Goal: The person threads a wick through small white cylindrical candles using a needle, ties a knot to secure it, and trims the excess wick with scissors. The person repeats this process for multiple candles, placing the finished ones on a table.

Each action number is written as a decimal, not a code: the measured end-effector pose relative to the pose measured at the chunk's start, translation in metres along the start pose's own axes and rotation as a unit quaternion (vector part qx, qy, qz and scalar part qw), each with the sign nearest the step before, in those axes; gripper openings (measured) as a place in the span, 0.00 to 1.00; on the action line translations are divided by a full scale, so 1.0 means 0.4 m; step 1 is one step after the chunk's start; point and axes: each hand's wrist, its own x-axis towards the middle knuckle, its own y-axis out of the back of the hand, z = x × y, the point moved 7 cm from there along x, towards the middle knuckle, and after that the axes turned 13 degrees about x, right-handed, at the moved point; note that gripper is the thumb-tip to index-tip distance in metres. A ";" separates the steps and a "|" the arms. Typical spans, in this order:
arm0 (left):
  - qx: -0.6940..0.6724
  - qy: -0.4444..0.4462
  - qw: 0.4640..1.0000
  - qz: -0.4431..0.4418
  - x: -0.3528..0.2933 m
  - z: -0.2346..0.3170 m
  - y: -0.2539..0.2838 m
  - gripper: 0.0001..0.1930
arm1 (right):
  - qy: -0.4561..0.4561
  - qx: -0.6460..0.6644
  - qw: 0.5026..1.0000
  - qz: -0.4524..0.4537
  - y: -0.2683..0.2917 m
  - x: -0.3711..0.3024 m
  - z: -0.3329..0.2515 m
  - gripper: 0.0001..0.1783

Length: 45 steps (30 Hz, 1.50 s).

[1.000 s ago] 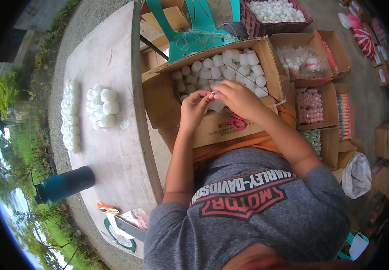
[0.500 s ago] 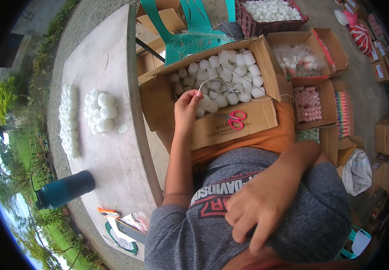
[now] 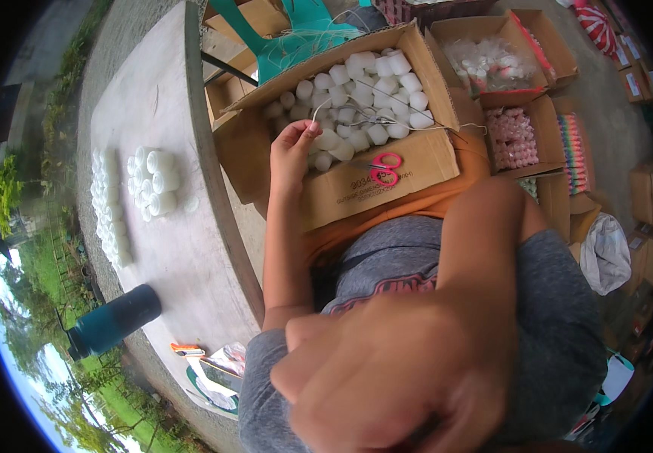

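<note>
My left hand [image 3: 293, 153] is closed in a pinch on the end of a thin white cord [image 3: 328, 106], at the near left side of an open cardboard box. The cord arcs over the small white plastic cups [image 3: 356, 87] filling that box [image 3: 417, 162]. A thin dark rod or wire also crosses the cups. On the box's near flap lie pink-handled scissors [image 3: 385, 169], blades pointing left. My right hand [image 3: 394, 370] is raised in front of my chest, very near the camera. It is blurred, and its fingers are mostly hidden.
On the table [image 3: 205, 249] at left stand rows of white cups [image 3: 152, 181], a teal bottle [image 3: 118, 317] and an orange cutter [image 3: 187, 350]. A teal chair [image 3: 266, 57] is behind the box. Cartons of pink pieces [image 3: 511, 136] and bagged items [image 3: 492, 64] stand at right.
My right hand has risen from my shirt front toward the camera. My left hand keeps its pinch on the cord. The whole view has shifted slightly.
</note>
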 end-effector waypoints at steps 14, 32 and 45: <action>-0.046 -0.026 0.999 0.011 -0.003 0.026 0.005 0.09 | -0.100 -0.035 0.969 -0.223 0.021 0.007 -0.020 0.05; 0.126 -0.095 0.985 -0.075 -0.035 0.002 -0.064 0.09 | -0.222 -0.621 0.711 0.244 0.582 -0.265 0.061 0.06; -0.155 -0.027 0.987 -0.026 -0.030 -0.048 -0.094 0.10 | -0.169 -0.794 0.557 0.176 0.597 -0.315 0.146 0.05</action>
